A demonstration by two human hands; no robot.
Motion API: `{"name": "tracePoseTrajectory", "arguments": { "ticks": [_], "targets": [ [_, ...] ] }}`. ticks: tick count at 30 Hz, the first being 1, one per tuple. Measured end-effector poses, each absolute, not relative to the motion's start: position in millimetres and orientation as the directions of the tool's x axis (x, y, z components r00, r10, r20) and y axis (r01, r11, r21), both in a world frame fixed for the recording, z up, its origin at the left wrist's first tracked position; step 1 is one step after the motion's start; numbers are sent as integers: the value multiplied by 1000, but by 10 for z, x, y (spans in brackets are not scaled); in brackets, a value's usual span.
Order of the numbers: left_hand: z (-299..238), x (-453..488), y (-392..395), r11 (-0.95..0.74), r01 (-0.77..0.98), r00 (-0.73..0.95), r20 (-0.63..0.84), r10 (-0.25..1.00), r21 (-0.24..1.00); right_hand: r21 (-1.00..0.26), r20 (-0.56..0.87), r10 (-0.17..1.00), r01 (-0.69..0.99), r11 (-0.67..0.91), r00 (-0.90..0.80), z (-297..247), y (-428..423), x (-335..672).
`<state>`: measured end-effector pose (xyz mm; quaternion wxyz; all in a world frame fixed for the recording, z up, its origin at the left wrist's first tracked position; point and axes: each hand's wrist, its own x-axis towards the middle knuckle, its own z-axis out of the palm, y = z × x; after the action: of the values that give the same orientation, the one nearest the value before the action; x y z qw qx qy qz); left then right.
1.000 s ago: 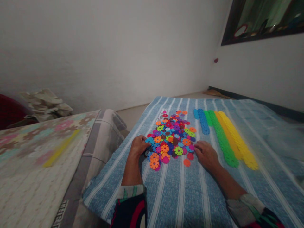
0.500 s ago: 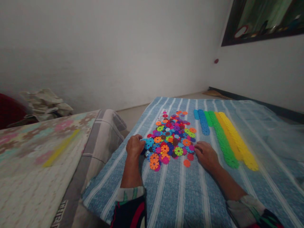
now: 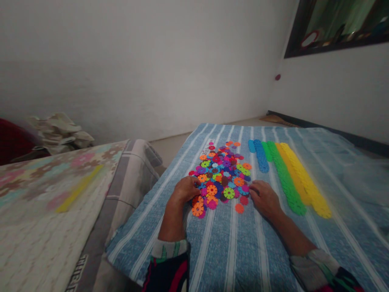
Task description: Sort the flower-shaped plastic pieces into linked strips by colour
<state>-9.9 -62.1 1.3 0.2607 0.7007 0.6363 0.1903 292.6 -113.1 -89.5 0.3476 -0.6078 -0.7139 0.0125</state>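
Note:
A pile of flower-shaped plastic discs (image 3: pixel 225 164) in many colours lies on the striped blue cloth. My left hand (image 3: pixel 186 189) is over the pile's left edge, its fingers curled in among the discs beside an orange disc (image 3: pixel 197 209). Whatever is between those fingertips is hidden. At the pile's right edge rests my right hand (image 3: pixel 263 196), fingers bent and pressed together, the tips close to a magenta and blue disc (image 3: pixel 244 190). I cannot make out what, if anything, they pinch.
Right of the pile lie overlapping rows of blue discs (image 3: pixel 261 157), green discs (image 3: pixel 287 182) and yellow discs (image 3: pixel 306 182). A clear plastic sheet or bag (image 3: pixel 364 178) lies at the far right. To the left is a bed-like surface (image 3: pixel 45 243) with a yellow strip (image 3: pixel 80 188).
My left hand has moved right and slightly down, further over the pile, covering the light blue discs that showed beside it. My right hand has stayed in place.

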Motion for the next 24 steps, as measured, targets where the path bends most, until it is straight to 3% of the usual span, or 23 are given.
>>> {"name": "tracePoseTrajectory", "arguments": {
  "ticks": [10, 18, 24],
  "targets": [
    [-23, -98, -602, -87, 811, 157, -72, 985, 579, -434, 457, 889, 865, 251, -29, -885, -1132, 2923],
    [-106, -100, -583, -29, 586, 139, -65, 988, 810, -437, 471, 882, 861, 260, -27, -891, -1129, 2928],
    [-89, -118, -588, 16, 456, 37, -37, 999, 890, -454, 481, 876, 845, 281, -33, -887, -1126, 2927]
  ]
}}
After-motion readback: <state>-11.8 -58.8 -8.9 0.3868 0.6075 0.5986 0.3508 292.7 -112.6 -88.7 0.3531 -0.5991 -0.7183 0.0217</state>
